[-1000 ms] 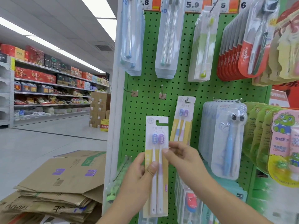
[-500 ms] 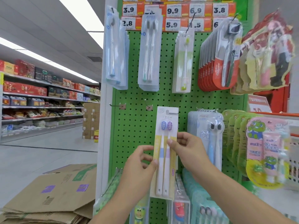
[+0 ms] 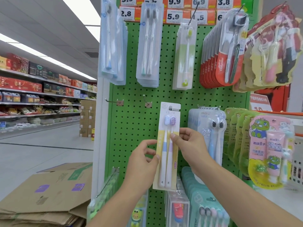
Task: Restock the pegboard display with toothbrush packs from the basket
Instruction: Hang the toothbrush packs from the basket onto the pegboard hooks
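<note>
A yellow-and-white toothbrush pack with a blue and a purple brush hangs upright against the green pegboard. Its top slot sits at a metal hook. My left hand pinches the pack's left edge with the thumb in front. My right hand grips the pack at mid-height from the right, thumb on its face. Whether another pack hangs behind it is hidden.
Two bare hooks stick out left of the pack. Full rows of toothbrush packs hang above, to the right and below. A white basket shows at the right edge. Flattened cardboard lies at lower left, beside an open aisle.
Both hands have lifted the pack up and to the right, from below the hooks to the hook that held a matching pack. My view has tilted upward.
</note>
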